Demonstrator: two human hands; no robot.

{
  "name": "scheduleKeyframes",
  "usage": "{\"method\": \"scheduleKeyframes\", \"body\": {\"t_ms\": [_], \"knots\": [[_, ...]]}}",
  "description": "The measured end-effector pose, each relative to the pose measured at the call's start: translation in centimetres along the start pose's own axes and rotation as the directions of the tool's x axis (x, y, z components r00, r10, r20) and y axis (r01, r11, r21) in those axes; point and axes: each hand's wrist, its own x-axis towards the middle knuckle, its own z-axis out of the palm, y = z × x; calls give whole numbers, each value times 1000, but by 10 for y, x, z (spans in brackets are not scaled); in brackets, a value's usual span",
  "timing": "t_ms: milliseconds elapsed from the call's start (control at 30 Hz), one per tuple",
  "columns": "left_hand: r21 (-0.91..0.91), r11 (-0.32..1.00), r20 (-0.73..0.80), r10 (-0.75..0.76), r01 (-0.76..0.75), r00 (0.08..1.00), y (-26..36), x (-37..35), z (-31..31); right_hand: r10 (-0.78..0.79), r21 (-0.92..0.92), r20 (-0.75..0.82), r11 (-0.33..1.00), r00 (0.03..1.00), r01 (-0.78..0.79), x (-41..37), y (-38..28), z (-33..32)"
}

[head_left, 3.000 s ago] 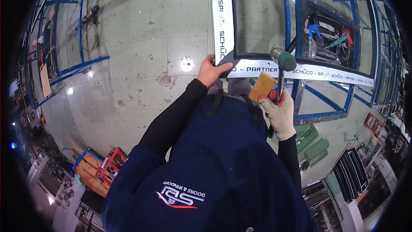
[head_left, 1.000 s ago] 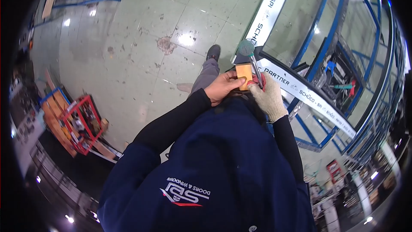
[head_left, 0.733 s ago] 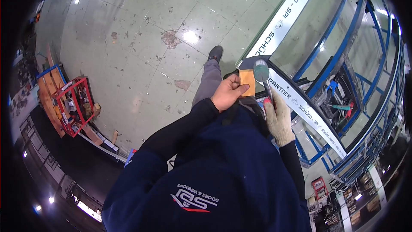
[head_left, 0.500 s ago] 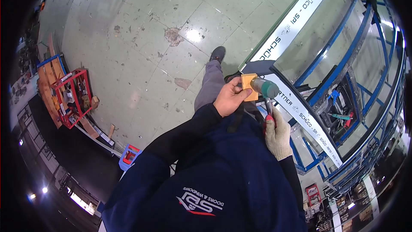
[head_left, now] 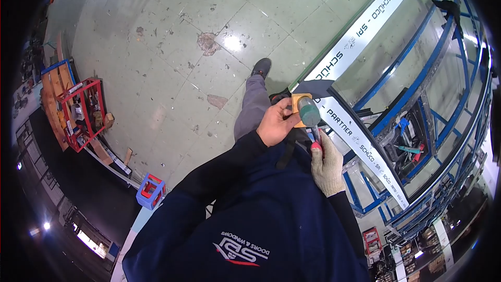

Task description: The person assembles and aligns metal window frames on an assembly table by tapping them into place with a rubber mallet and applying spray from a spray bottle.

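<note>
One wooden block (head_left: pixel 298 96), one mallet (head_left: pixel 308 113) and one window frame (head_left: pixel 365 21) occupy the working zone. The frame has two white-taped bars, which meet in a dark corner just beyond both hands.

**Left hand** (head_left: pixel 274 125), bare: clenched on the block, thumb and fingers gripping its near edge. It holds the block flat against the frame corner, directly ahead of the knuckles.

**Right hand** (head_left: pixel 326 164), in a knitted glove: closed around the mallet's red grip, close to the chest and just right of the left hand. The shaft rises from the fist and the green head overlaps the block in view. Whether head and block touch cannot be told.

**Arms:** both sleeves are dark. The left forearm is bent inward across the body, and the right is drawn back with the wrist cocked upward.

**Surface:** the frame lies on blue metal trestles (head_left: pixel 396 62) that extend to the right of the hands. A recess far right of the gloved hand holds several small tools, too small to identify.

**Room:** a workshop with a pale tiled floor (head_left: pixel 172 73) that is stained and reflects the lamps. One shoe (head_left: pixel 261 67) is planted beyond the left hand. One red cart (head_left: pixel 81 112) stands well left of the left hand, and one small blue crate (head_left: pixel 150 190) stands nearer, to the lower left.
</note>
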Motion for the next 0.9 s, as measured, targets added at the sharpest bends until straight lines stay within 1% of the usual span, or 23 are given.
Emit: {"method": "scheduleKeyframes", "body": {"t_ms": [100,167,200,267,300,367,400,433,500,533,567,600,667,700,733,767,800,833,867,900], "knots": [[-17,1000,8,17,-16,1000,-2,0,-1,-58,-7,-28,998,998,58,-3,0,-2],[19,1000,-14,10,-10,1000,-1,2,0,-118,-5,-53,993,992,118,-7,3,-3],[38,999,-24,5,-4,1000,-1,1,0,-99,-34,-39,995,994,98,-5,3,-1],[-13,1000,-29,19,-20,999,-3,0,1,-63,-95,-21,994,998,61,5,1,3],[-39,999,-28,30,-31,999,-4,0,2,-24,-78,-13,997,1000,23,7,-1,3],[-65,998,-33,-13,11,999,5,2,5,132,79,16,988,991,-133,6,-10,-2],[-79,996,-35,-42,39,998,8,0,6,214,156,42,963,976,-218,2,-13,-4],[-100,994,28,-50,52,998,6,-4,6,253,186,34,949,967,-255,-3,-6,-5],[-135,987,161,-67,90,985,0,-10,6,188,338,-59,928,980,-157,-8,4,-9],[-71,991,258,-90,112,962,1,-16,9,176,411,-114,904,978,-115,-15,6,-10],[-94,986,334,-98,136,937,11,-22,22,142,368,-157,927,977,-75,-12,-3,-17],[-116,980,408,-103,163,907,18,-27,34,158,353,-164,931,974,-92,-9,-14,-24],[-89,950,458,-228,300,859,17,-27,46,284,383,-122,898,951,-219,-9,-7,-29],[34,961,448,-262,276,855,20,-24,46,284,399,-159,894,946,-201,-9,-4,-30],[32,964,396,-255,264,882,35,-23,54,279,412,-195,893,940,-179,-8,0,-30],[194,963,275,-238,189,931,34,-21,46,327,439,-185,871,927,-220,-10,8,-30],[360,925,156,-188,122,970,32,-16,34,374,501,-195,833,907,-235,-14,13,-34],[374,925,-73,-48,72,996,13,-7,14,414,563,-202,791,887,-241,-16,15,-38],[399,917,-293,106,21,950,-2,3,-6,452,624,-205,744,868,-240,-16,16,-40],[383,923,-360,108,41,927,4,12,-13,442,633,-240,746,865,-206,-18,26,-40]]}}
